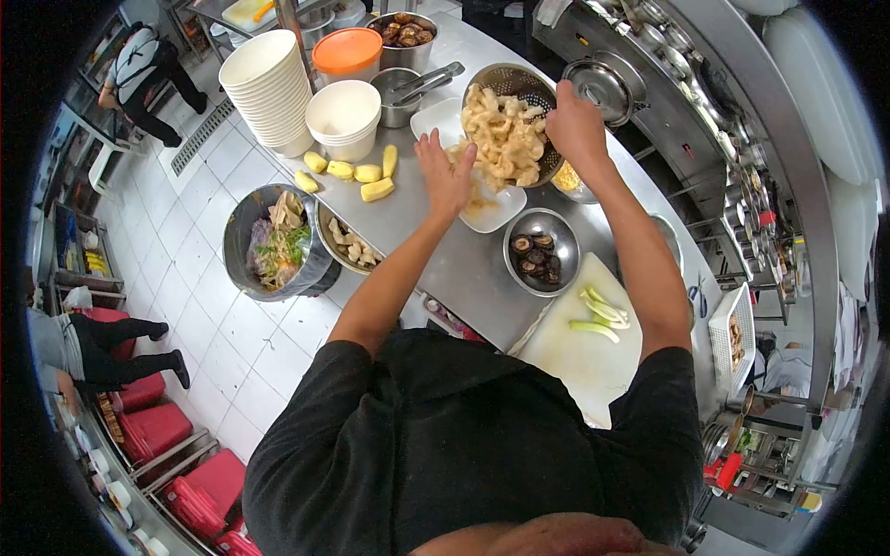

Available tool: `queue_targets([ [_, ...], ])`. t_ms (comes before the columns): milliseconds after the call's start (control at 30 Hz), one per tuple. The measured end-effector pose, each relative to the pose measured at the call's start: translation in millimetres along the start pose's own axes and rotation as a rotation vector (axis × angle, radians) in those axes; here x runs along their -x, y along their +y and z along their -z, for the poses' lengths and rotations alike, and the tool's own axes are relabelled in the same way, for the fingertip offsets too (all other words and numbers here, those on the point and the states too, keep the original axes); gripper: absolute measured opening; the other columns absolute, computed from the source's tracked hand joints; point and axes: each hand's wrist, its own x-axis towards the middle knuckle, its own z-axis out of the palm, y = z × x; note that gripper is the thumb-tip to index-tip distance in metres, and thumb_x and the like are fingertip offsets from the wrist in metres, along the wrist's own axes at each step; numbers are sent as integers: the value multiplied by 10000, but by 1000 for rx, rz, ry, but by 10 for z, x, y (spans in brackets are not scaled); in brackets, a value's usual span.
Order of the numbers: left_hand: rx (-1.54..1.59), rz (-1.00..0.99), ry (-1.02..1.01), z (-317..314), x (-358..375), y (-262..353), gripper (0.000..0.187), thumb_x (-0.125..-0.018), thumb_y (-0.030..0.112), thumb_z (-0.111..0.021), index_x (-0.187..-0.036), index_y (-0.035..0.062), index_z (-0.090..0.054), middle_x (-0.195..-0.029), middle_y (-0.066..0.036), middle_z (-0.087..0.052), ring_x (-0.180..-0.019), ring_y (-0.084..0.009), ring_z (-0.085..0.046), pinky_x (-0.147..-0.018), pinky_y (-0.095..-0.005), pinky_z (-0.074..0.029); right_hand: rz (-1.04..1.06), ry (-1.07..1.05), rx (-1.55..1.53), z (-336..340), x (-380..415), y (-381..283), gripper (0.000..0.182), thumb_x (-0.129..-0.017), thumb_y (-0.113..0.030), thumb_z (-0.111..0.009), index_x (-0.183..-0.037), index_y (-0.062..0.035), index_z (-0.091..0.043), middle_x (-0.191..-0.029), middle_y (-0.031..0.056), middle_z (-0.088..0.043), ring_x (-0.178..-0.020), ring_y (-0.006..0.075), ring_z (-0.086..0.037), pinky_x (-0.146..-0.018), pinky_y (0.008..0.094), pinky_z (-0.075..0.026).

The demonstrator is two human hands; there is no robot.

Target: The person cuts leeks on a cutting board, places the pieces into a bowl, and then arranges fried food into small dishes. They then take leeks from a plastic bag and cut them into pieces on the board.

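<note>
Right hand (575, 125): closed on the far right rim of a metal colander (530, 93), held tilted toward the left. Colander contents: pale fried pieces (502, 134), heaped and sliding toward its lower edge.

Left hand (445, 176): open, fingers spread, palm down, gripping nothing; lay at the left edge of the pieces, over a white rectangular plate (491, 211) on the steel worktop (445, 250).

Near the plate, right of centre: a steel bowl of dark mushrooms (536, 255). Nearer still: a white cutting board (579, 357) carrying cut leek lengths (601, 313).

Left of the plate: yellow cut pieces (357, 174) loose on the worktop. Far left: a stack of white bowls (269, 88), a second, shorter stack (343, 119) and an orange-lidded container (348, 54).

At the worktop's left edge: a waste bin (276, 243) filled with vegetable trimmings, standing on the tiled floor.
</note>
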Motion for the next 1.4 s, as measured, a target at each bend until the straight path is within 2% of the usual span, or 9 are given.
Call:
queue_targets([
  [300,69,-110,36,29,9,-21,849,-862,410,-689,-1439,-57,-276,-1491,-296,-254,-1428,-450,-164,-1173,-496,-161,41,41,82,182,-60,-132,205,-836,-76,-558,-1002,-10,-458,-732,293,-634,-737,504,-631,-703,601,-490],
  [500,160,-205,21,63,43,-65,777,-883,345,-672,-1426,-66,-298,-1480,-296,-273,-1425,-442,-183,-1171,-491,-164,22,63,86,254,-129,-142,219,-839,-95,-572,-1009,-6,-467,-738,293,-639,-735,493,-640,-695,588,-501],
  [600,134,-143,103,69,144,90,773,-889,338,-660,-1438,-61,-291,-1503,-301,-247,-1438,-438,-166,-1176,-489,-152,17,93,94,280,-158,-161,238,-830,-92,-585,-1023,1,-481,-746,293,-643,-740,485,-645,-693,576,-507],
  [867,160,-107,88,36,168,65,798,-886,356,-661,-1460,-43,-276,-1529,-304,-210,-1448,-457,-135,-1183,-503,-120,28,158,44,265,-172,-114,240,-819,-57,-559,-1027,48,-500,-772,310,-656,-774,478,-663,-715,548,-521],
  [967,103,-126,90,37,197,86,795,-890,352,-657,-1460,-46,-273,-1531,-304,-202,-1446,-455,-138,-1182,-499,-121,-18,153,43,214,-114,-108,244,-826,-75,-574,-1031,30,-495,-789,297,-657,-777,466,-663,-708,541,-523],
  [1100,144,-118,117,-10,229,83,745,-920,336,-616,-1458,-50,-273,-1539,-303,-176,-1443,-451,-152,-1178,-492,-134,99,190,13,154,-29,-199,217,-858,-116,-574,-1030,-18,-483,-824,256,-650,-716,445,-659,-651,523,-537],
  [1200,220,-108,173,-19,220,77,693,-951,323,-569,-1457,-48,-274,-1540,-299,-166,-1435,-444,-174,-1173,-483,-154,142,247,-10,46,-53,-301,184,-846,-98,-564,-998,-51,-471,-800,244,-643,-706,470,-636,-660,549,-521],
  [1300,247,-92,185,-18,203,61,633,-965,275,-552,-1451,-36,-292,-1534,-256,-209,-1432,-388,-214,-1175,-432,-172,155,247,14,-36,-61,-417,161,-853,-98,-558,-986,-56,-478,-848,235,-637,-698,455,-640,-624,531,-536],
  [1400,241,-66,132,57,199,87,673,-971,329,-539,-1461,-46,-271,-1521,-292,-202,-1413,-434,-218,-1161,-475,-184,143,282,4,-56,-58,-421,149,-860,-106,-551,-985,-62,-484,-874,226,-643,-703,459,-640,-638,541,-529],
])
